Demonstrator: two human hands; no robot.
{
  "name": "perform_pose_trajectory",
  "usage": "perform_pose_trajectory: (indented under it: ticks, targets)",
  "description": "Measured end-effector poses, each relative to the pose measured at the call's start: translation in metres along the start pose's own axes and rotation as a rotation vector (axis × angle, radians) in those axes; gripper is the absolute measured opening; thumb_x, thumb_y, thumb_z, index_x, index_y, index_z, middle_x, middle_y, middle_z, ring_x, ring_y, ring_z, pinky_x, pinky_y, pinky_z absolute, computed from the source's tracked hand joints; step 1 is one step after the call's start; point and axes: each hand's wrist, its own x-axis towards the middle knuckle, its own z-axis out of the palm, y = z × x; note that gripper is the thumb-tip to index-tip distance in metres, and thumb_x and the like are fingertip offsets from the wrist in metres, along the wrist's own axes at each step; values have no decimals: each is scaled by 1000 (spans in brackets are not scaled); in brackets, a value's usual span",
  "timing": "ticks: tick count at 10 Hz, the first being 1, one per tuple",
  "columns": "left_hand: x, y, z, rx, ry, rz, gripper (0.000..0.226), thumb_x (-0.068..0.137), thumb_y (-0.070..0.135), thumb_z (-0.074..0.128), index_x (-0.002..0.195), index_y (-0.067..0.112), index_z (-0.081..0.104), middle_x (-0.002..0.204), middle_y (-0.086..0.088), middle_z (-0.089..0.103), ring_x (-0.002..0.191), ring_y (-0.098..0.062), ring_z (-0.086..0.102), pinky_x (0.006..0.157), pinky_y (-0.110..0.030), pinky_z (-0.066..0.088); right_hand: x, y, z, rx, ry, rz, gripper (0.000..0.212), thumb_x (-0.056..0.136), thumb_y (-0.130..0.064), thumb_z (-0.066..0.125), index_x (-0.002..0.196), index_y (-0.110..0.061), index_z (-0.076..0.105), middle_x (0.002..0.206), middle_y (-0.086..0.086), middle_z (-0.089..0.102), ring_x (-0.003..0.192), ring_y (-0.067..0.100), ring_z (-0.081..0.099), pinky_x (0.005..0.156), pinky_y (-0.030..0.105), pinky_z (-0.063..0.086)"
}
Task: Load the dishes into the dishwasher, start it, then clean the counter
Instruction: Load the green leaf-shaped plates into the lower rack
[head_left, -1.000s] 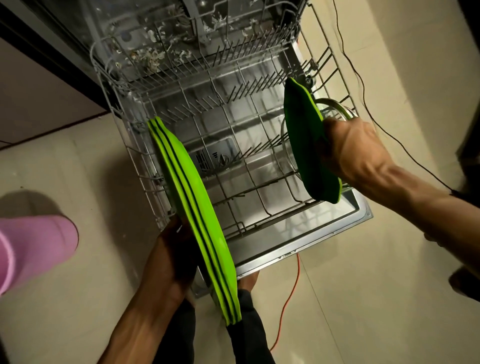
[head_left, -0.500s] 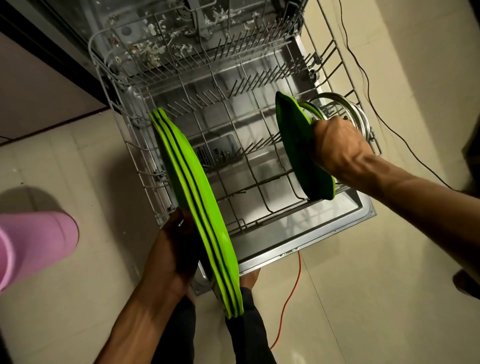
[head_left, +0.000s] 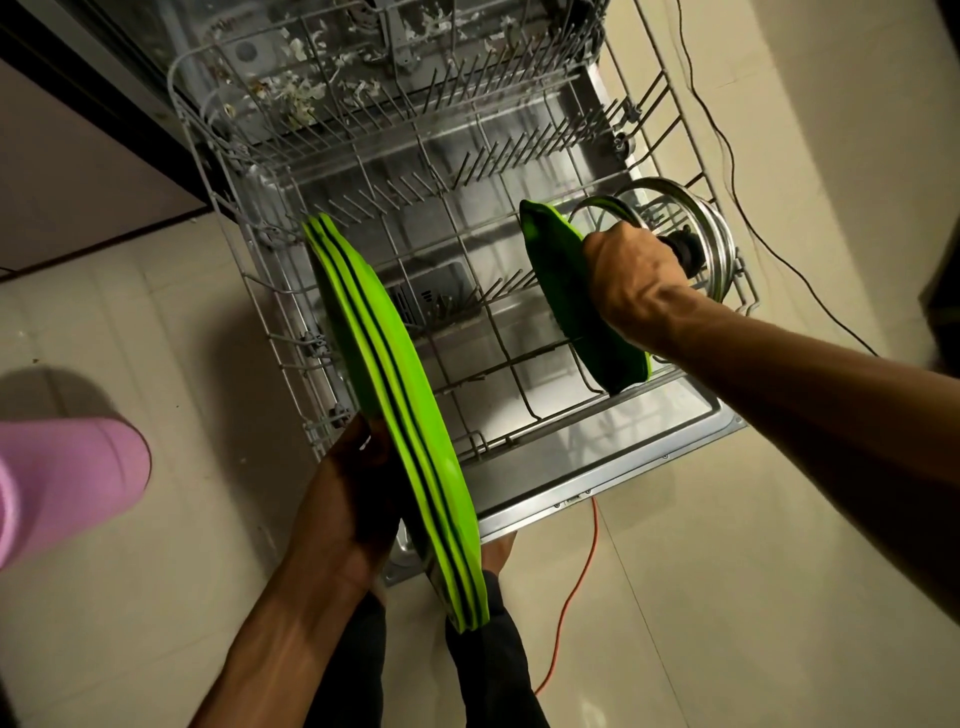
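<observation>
The dishwasher's lower wire rack (head_left: 467, 291) is pulled out over the open door (head_left: 597, 467). My left hand (head_left: 348, 509) grips a stack of three green plates (head_left: 395, 395) on edge, held above the rack's front left corner. My right hand (head_left: 631, 280) holds a single green plate (head_left: 561, 291) upright, low among the tines at the rack's right side. Right behind that plate, glass pot lids with steel rims (head_left: 691, 228) stand in the rack's right edge, and a black knob shows beside my knuckles.
A pink stool or bucket (head_left: 67, 483) stands on the tiled floor at the left. An orange cable (head_left: 576, 587) and a black cable (head_left: 727, 156) run across the floor by the door. Food scraps cling to the upper rack (head_left: 332, 88).
My right hand has lowered the single green plate down and toward the rack's right side, next to the pot lids. The stack in my left hand has hardly moved.
</observation>
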Motion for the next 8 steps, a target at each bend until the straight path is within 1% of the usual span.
perform_pose_trajectory:
  ticks: [1,2,3,4,5,6,7,8]
  targets:
    - [-2,0,3,-47,-23,-27,52,53,29,81,99,14,64,77,-4,68,62,-17,69,52,-28,56,1,-1,1,21,5,5,25,98,-2,48,121,-3,58,109,17,64,100,30,65,80,35,51]
    - [-2,-1,0,-49,-18,-17,25,80,27,53,98,14,64,78,-5,67,61,-16,68,51,-28,56,-1,0,4,87,13,27,23,99,-4,46,117,-2,59,105,17,64,95,30,65,76,33,50]
    - [-3,1,-6,-59,-19,-27,22,88,27,49,101,16,62,87,-5,61,64,-16,67,55,-29,57,-5,-1,7,133,71,1,22,99,-3,43,110,5,60,106,23,63,97,37,62,70,37,43]
    - [-5,1,-9,-37,-31,-20,33,77,32,69,106,16,61,90,-5,61,67,-17,68,58,-30,57,-7,-1,9,181,70,17,23,100,-6,41,109,4,60,99,22,60,95,37,61,68,36,40]
    - [-4,2,-12,-16,-31,-17,76,43,32,92,110,16,61,87,-5,67,69,-19,69,60,-32,58,-10,0,10,223,41,58,24,102,-9,41,110,3,60,94,18,59,92,34,62,72,36,44]
    - [-7,0,-13,-38,-46,-11,96,25,29,97,112,14,60,83,-5,70,69,-19,70,59,-32,58,-10,-2,12,229,80,42,25,100,-3,37,109,7,59,106,26,61,98,41,60,71,39,41]
    - [-6,0,-12,-36,19,15,110,19,30,97,120,12,56,83,-4,68,67,-17,70,58,-30,58,-8,-1,10,272,23,95,23,100,-6,44,112,0,62,99,19,63,92,34,63,75,35,47]
    - [-5,0,-11,2,26,16,108,31,31,95,129,10,52,86,-4,67,67,-16,68,59,-29,58,-9,2,11,312,15,116,20,99,-8,47,111,-3,62,81,8,56,69,21,56,69,29,40]
